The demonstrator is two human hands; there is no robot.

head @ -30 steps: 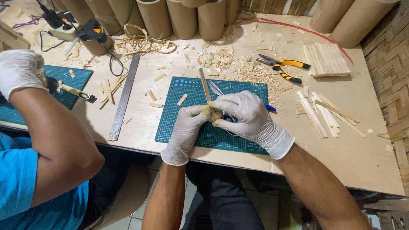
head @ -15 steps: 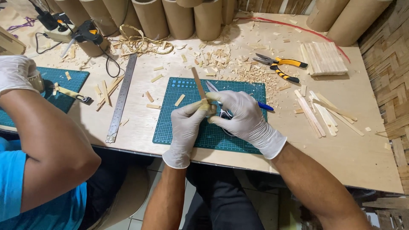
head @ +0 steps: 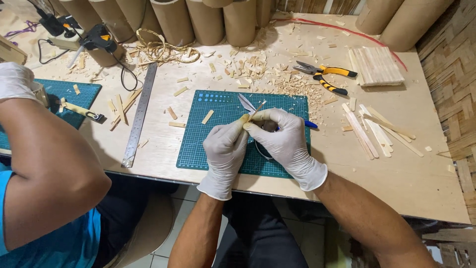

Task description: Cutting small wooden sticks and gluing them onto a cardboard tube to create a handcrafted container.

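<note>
Both my hands wear white gloves and meet over a green cutting mat (head: pixel 208 149). My left hand (head: pixel 225 149) pinches a thin bamboo stick (head: pixel 257 106), of which only a short tip shows above the fingers. A knife fills my right hand (head: pixel 286 141): its grey blade (head: pixel 245 102) pokes out up and to the left beside the stick, and its blue handle end (head: pixel 311 124) shows at the right. The rest of the stick and knife is hidden in the hands.
At left a co-worker's arm and gloved hand (head: pixel 17 82) work over a second green mat (head: pixel 74 92). A steel ruler (head: pixel 140 114), yellow-handled pliers (head: pixel 325 77), a stack of bamboo slats (head: pixel 377 64), loose sticks (head: pixel 377 130), shavings, a glue gun (head: pixel 99 37) and cardboard tubes (head: pixel 238 20) lie around.
My hands have closed up together. The bamboo stick, which stuck out long above them, now shows only a short tip next to the blade. The co-worker's hand has barely moved.
</note>
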